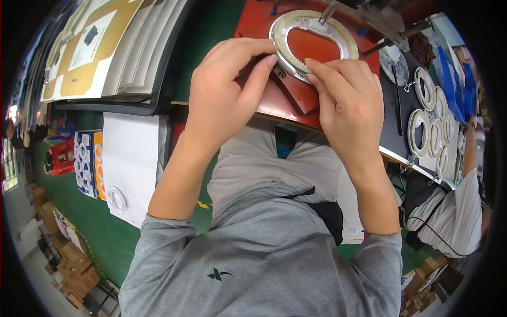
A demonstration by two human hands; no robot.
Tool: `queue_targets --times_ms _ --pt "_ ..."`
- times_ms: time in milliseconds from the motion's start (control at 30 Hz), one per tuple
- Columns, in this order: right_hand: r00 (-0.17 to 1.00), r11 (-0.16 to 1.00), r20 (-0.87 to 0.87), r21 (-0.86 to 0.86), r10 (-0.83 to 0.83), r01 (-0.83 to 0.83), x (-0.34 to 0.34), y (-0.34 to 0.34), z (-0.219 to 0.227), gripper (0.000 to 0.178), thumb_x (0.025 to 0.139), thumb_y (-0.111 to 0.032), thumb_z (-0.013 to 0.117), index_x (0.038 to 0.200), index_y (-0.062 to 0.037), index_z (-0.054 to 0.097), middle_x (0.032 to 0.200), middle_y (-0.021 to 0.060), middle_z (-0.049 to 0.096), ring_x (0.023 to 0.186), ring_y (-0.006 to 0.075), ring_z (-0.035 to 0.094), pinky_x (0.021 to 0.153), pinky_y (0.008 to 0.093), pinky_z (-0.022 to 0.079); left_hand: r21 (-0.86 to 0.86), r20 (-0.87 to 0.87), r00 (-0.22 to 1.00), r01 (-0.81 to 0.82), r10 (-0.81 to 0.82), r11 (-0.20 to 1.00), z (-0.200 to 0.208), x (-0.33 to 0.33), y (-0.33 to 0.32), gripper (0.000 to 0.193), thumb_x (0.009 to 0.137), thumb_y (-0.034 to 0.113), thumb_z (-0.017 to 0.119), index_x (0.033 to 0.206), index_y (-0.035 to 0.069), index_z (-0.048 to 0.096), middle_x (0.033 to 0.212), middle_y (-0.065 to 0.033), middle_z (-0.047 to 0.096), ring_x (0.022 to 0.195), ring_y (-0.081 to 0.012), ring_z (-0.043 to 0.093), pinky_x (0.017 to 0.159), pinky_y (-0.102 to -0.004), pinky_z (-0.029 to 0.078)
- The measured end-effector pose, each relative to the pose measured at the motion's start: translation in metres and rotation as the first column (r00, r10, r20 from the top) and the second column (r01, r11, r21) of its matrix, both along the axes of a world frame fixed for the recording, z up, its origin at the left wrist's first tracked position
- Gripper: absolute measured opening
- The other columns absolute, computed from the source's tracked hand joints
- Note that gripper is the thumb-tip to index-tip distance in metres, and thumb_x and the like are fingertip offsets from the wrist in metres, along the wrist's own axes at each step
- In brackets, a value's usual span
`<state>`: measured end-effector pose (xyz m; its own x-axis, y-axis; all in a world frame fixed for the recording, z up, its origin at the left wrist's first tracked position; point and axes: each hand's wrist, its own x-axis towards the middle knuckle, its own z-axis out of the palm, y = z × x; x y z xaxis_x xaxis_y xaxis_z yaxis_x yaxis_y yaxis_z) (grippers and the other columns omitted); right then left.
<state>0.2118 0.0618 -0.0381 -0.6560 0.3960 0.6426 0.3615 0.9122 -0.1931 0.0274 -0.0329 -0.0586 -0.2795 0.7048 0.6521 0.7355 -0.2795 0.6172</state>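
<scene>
A white, pale-yellowish ring-shaped part (347,39) lies on a red work surface (253,24), its far side beneath a metal machine fixture (328,11). My left hand (224,87) pinches at the ring's left rim with thumb and index finger. At the near right rim, my right hand (351,98) has thumb and index fingertips pressed together on the edge. Its other fingers are curled and partly hidden. Between the hands, a dark narrow groove or strip (290,95) crosses the red surface toward its near edge.
Left, a black tray (158,98) holds cardboard sheets (100,42); below it, a white sheet (132,158) bears a small white ring (116,199). Several similar rings (422,132) and a thin black rod (397,100) lie on the right-hand table. A co-worker's sleeve (459,211) is beyond.
</scene>
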Motion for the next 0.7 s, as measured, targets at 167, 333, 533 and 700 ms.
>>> queue_targets --times_ms 167,333,533,700 --pt "1.0 1.0 -0.024 0.017 0.021 -0.02 -0.002 0.001 0.001 0.017 0.08 -0.006 0.073 0.097 -0.0067 0.077 0.083 0.0022 0.065 0.082 0.022 0.061 0.068 0.0359 0.043 -0.076 0.049 0.997 -0.051 0.055 0.996 0.008 0.001 0.012 0.012 0.087 0.009 0.075 0.096 0.001 0.072 0.091 -0.0124 0.072 0.079 -0.0277 0.068 0.073 -0.0355 0.054" --pt "1.0 1.0 0.002 0.001 0.008 -0.008 -0.001 0.0 0.003 0.016 0.08 -0.007 0.073 0.096 -0.0071 0.078 0.082 0.0019 0.064 0.082 0.0216 0.061 0.07 0.0363 0.043 -0.071 -0.023 0.983 -0.184 0.183 0.98 0.004 0.003 0.037 0.019 0.088 0.013 0.076 0.103 0.002 0.074 0.091 -0.01 0.072 0.077 -0.0187 0.068 0.073 -0.0307 0.055" --pt "0.998 0.997 0.051 0.063 0.046 -0.049 0.001 0.005 0.002 0.02 0.08 -0.007 0.073 0.1 -0.0071 0.077 0.087 0.0011 0.064 0.085 0.0204 0.061 0.072 0.0357 0.043 -0.115 0.198 0.967 -0.139 0.16 0.984 0.006 0.01 0.039 0.017 0.087 0.013 0.072 0.103 0.008 0.077 0.089 -0.0118 0.071 0.078 -0.0233 0.068 0.075 -0.0336 0.057" --pt "0.994 0.997 0.085 0.031 0.064 -0.067 0.005 0.007 0.002 0.023 0.082 -0.009 0.074 0.105 -0.0073 0.076 0.098 0.0017 0.068 0.093 0.0222 0.063 0.078 0.0359 0.044 -0.107 0.233 0.961 -0.129 0.152 0.986 0.009 0.01 0.04 0.017 0.086 0.011 0.072 0.102 0.008 0.077 0.09 -0.0113 0.072 0.077 -0.0235 0.069 0.075 -0.034 0.057"
